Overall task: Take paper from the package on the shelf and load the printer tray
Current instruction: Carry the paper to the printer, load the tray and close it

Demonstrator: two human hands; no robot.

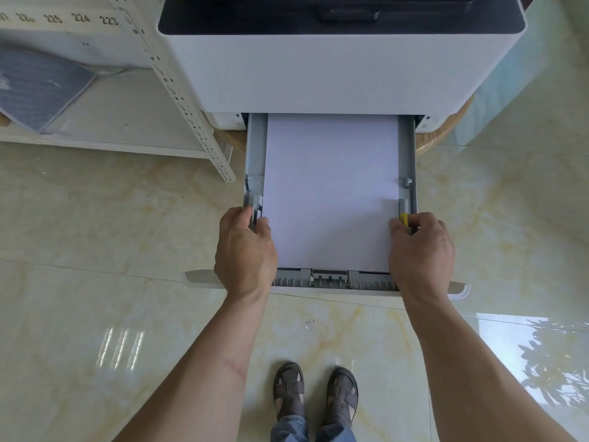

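The white printer (338, 68) stands ahead with its grey paper tray (255, 148) pulled out toward me. A stack of white paper (331, 186) lies flat in the tray between the side guides. My left hand (245, 250) grips the tray's left side guide, thumb on the paper's edge. My right hand (420, 250) pinches the right side guide at its yellow tab (404, 219). The paper package is not in view.
A white metal shelf (121, 122) with a perforated post (191, 116) stands to the left, holding a grey mesh item (38, 87). The printer sits on a round wooden stand (446, 129). Glossy marble floor (95, 282) lies below, with my sandalled feet (315, 393) behind the tray.
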